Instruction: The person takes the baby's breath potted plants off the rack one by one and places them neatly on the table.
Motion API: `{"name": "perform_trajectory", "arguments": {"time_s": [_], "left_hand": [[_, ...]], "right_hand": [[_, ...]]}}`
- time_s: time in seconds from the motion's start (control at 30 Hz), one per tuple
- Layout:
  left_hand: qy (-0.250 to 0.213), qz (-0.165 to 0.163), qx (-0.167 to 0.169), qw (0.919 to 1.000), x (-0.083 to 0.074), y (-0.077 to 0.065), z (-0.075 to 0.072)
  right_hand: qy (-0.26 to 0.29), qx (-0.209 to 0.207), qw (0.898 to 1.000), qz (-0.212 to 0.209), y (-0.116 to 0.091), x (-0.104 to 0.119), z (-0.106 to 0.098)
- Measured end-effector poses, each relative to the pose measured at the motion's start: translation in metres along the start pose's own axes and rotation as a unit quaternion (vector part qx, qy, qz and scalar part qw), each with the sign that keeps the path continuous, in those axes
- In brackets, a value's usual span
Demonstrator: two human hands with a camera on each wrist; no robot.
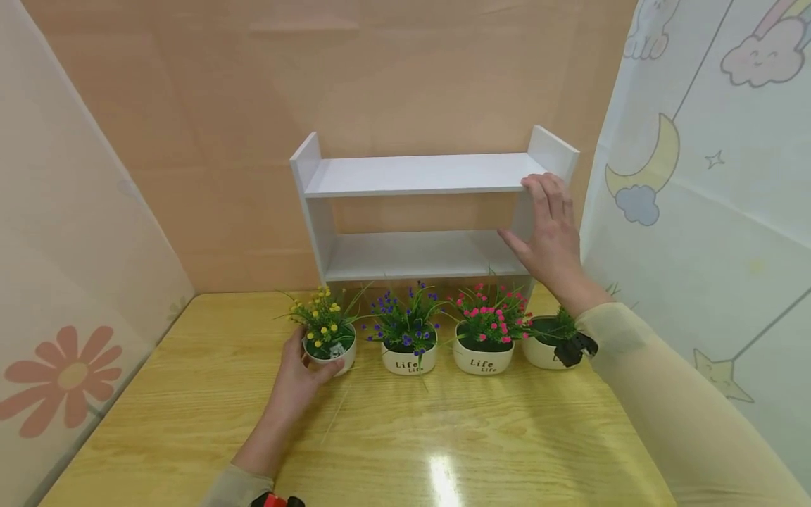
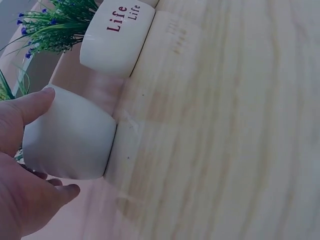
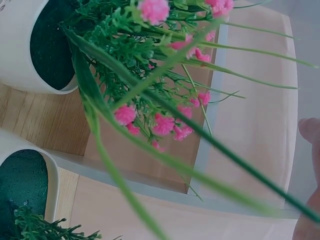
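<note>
My left hand (image 1: 305,373) holds a white pot of yellow flowers (image 1: 324,325) at the left end of a row. In the left wrist view, its thumb (image 2: 37,106) lies against the pot's white wall (image 2: 70,135), with the other fingers around the far side. My right hand (image 1: 550,229) is raised at the right end of the white two-tier shelf (image 1: 418,174). Its fingers reach the upper board's front edge and the thumb is spread away; whether they press on the board I cannot tell. Only its edge shows in the right wrist view.
Pots of purple flowers (image 1: 408,361) and pink flowers (image 1: 483,358) stand before the shelf, both lettered "Life". Partly behind the right wrist is another white pot (image 1: 538,352) with greenery. Printed cloths hang on both sides of the wooden table (image 1: 405,429).
</note>
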State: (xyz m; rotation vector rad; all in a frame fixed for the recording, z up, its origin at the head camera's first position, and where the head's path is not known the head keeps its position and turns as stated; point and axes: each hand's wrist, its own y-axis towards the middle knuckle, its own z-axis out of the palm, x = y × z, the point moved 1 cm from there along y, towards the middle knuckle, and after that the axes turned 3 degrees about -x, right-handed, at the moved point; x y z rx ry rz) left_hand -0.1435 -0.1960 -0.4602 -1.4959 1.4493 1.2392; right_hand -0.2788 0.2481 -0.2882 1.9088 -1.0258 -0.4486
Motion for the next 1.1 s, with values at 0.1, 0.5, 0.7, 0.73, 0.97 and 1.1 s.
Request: {"name": "perform_trajectory", "arguments": {"time_s": [0.1, 0.5, 0.7, 0.73, 0.97, 1.1], "left_hand": [[0.02, -0.014, -0.003, 0.9997, -0.004, -0.003, -0.006], [0.114, 0.035, -0.041, 0.992, -0.054, -0.014, -0.035], [0.164, 0.088, -0.036, 0.9819, -0.079, -0.011, -0.023], [0.174, 0.1, -0.035, 0.9791, -0.083, -0.01, -0.02], [0.287, 0.19, -0.023, 0.9385, -0.104, -0.002, 0.005], [0.38, 0.215, -0.022, 0.8993, -0.113, 0.001, 0.017]], "right_hand": [[-0.001, 0.001, 1.0, 0.0, 0.0, 0.001, 0.0], [0.0, 0.011, 1.0, 0.004, 0.0, 0.002, 0.002], [0.002, 0.019, 1.0, 0.001, -0.003, 0.001, 0.004], [0.001, 0.02, 1.0, 0.0, -0.003, 0.001, 0.004], [-0.014, 0.04, 0.999, 0.0, -0.004, 0.008, 0.001], [-0.03, 0.049, 0.998, 0.012, -0.007, 0.018, -0.002]]}}
